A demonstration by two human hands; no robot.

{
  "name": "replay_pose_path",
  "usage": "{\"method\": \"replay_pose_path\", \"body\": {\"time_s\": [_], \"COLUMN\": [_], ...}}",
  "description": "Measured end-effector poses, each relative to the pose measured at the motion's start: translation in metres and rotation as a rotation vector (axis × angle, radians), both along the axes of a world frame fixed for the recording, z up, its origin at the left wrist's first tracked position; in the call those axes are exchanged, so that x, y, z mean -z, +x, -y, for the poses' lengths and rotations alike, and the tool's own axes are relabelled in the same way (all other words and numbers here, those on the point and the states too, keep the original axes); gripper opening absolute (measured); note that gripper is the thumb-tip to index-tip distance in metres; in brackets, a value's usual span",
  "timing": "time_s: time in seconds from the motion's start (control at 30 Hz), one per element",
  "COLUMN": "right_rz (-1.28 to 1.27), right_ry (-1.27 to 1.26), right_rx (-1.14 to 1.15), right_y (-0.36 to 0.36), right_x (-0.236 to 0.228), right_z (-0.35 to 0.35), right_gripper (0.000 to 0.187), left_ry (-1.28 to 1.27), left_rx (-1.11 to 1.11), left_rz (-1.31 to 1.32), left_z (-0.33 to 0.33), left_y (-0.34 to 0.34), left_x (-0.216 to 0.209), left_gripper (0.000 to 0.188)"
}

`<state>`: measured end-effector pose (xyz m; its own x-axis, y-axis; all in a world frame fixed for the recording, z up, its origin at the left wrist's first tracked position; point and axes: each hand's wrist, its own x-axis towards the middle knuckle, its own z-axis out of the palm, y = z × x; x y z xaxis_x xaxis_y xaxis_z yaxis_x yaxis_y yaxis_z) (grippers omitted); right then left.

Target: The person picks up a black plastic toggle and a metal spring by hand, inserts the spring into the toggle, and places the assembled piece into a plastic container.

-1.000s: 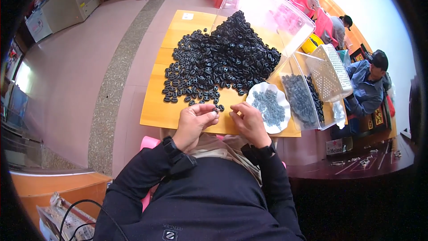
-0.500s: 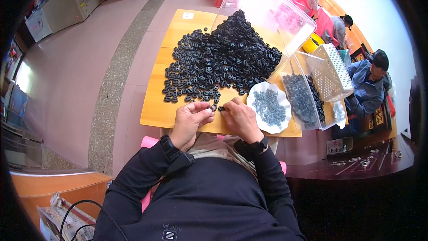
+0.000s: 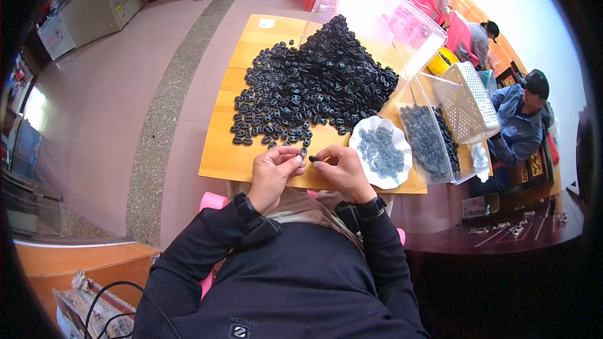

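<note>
My left hand point(image 3: 272, 172) is closed in a pinch at the table's front edge, holding a small black two-holed plastic piece point(image 3: 303, 152) upright between thumb and fingertips. A short way to the right, my right hand point(image 3: 342, 171) pinches a small dark part point(image 3: 313, 158); its exact kind is too small to make out. The two parts are close together but apart. Just beyond my hands spreads a large heap of black two-holed plastic pieces point(image 3: 314, 81). Beside my right hand stands a white scalloped plate point(image 3: 405, 158) with many tiny grey metallic parts point(image 3: 380, 150).
On the wooden table point(image 3: 220, 150), a clear bin point(image 3: 418, 56) lies tipped behind the heap. At right, a clear box point(image 3: 443, 177) holds grey and black pieces, with a white perforated basket point(image 3: 468, 97) over its edge. A person in blue point(image 3: 518, 116) sits beyond it.
My hands have shifted slightly toward me and to the right. The piece in my left hand now stands upright, and the dark part in my right fingers shows more plainly.
</note>
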<state>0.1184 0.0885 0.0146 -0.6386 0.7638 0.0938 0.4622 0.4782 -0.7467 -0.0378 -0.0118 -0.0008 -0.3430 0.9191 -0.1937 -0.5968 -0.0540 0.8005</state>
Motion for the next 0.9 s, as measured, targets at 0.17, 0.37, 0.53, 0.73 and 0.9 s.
{"method": "replay_pose_path", "body": {"time_s": [0.17, 0.37, 0.53, 0.73, 0.9], "right_rz": [-0.435, -0.625, -0.657, -0.704, -0.748], "right_ry": [-0.799, -0.966, -1.016, -1.086, -1.099], "right_rx": [0.006, 0.019, 0.059, 0.092, 0.072], "right_y": [0.000, 0.001, 0.002, 0.003, 0.004], "right_x": [-0.005, -0.009, -0.004, 0.000, 0.001], "right_z": [0.014, 0.020, 0.020, 0.021, 0.023], "right_gripper": [0.006, 0.019, 0.027, 0.022, 0.019], "left_ry": [0.004, 0.021, 0.075, 0.095, 0.102], "left_rx": [-0.009, -0.008, 0.016, 0.044, 0.055], "left_rz": [-0.018, -0.036, -0.015, -0.019, -0.005], "left_z": [0.001, 0.000, 0.000, 0.001, 0.001], "left_y": [0.002, 0.006, 0.008, 0.010, 0.010], "left_x": [0.010, 0.004, 0.009, 0.009, 0.009], "left_gripper": [0.014, 0.018, 0.023, 0.026, 0.026]}}
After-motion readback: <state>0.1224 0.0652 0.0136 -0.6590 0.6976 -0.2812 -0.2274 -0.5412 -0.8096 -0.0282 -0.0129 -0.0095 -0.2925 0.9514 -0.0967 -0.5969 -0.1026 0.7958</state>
